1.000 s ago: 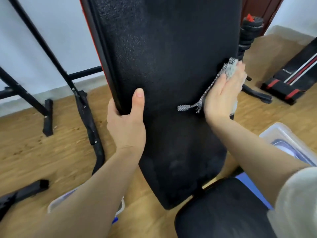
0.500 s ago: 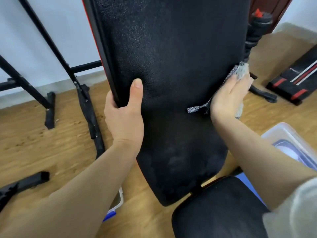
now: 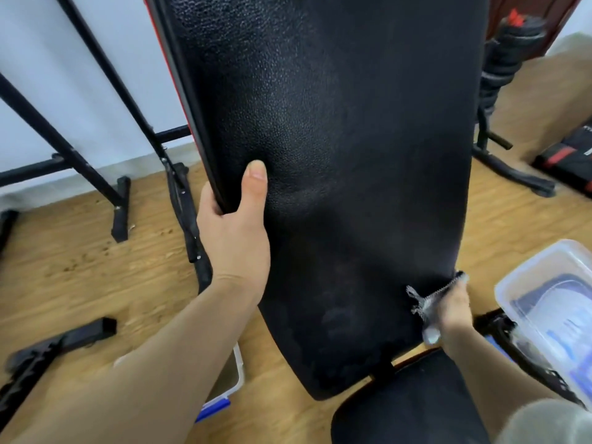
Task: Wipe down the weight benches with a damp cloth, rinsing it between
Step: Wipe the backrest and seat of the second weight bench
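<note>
Against backrest [image 3: 352, 155] edge, cloth [image 3: 427, 302] under right hand [image 3: 456, 310]

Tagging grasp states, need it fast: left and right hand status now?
Left hand: grips the backrest by its left edge, thumb on front.
Right hand: on the cloth at the backrest's lower right edge; blurred, grip cannot be told.

- Left hand [image 3: 235, 238] grips the left edge of the upright black backrest pad [image 3: 336, 155], centre frame.
- Right hand [image 3: 456, 307] presses a grey cloth [image 3: 431, 302] against the pad's lower right edge.
- Clear plastic tub [image 3: 525, 277], lower right.
</note>
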